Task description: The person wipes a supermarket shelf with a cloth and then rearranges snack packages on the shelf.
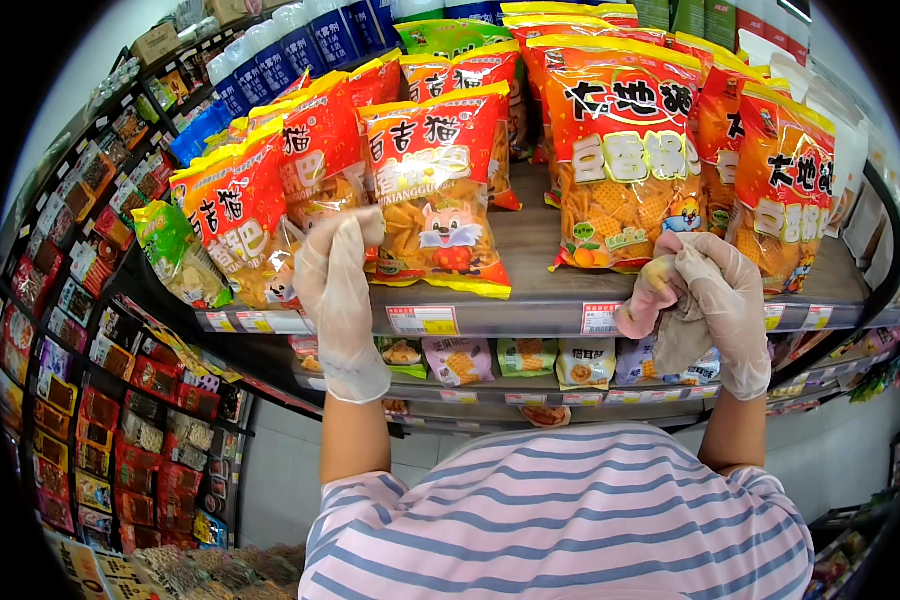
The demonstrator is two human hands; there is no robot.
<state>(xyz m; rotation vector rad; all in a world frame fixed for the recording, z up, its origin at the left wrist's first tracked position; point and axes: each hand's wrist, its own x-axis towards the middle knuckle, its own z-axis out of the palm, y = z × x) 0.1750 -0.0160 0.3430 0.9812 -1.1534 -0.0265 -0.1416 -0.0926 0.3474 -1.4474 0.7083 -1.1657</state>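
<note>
My left hand (343, 300), in a translucent plastic glove, is raised at the front edge of the shop shelf (529, 324). Its fingertips are beside a red and yellow snack bag (450, 202) printed with a cartoon animal; whether they touch it cannot be told. My right hand (724, 300), gloved the same way, grips a crumpled pink and grey cloth (667, 322) at the shelf edge. Just behind the cloth stands a large red snack bag (622, 165), and a smaller red bag (784, 195) is to the right of my hand.
More red bags (311, 150) crowd the left of the shelf, with a green bag (184, 255) at its end. White-capped blue cans (330, 34) stand behind. Price tags (422, 320) line the edge above a lower shelf of small bags (457, 361). Racks of packets (142, 442) fill the left.
</note>
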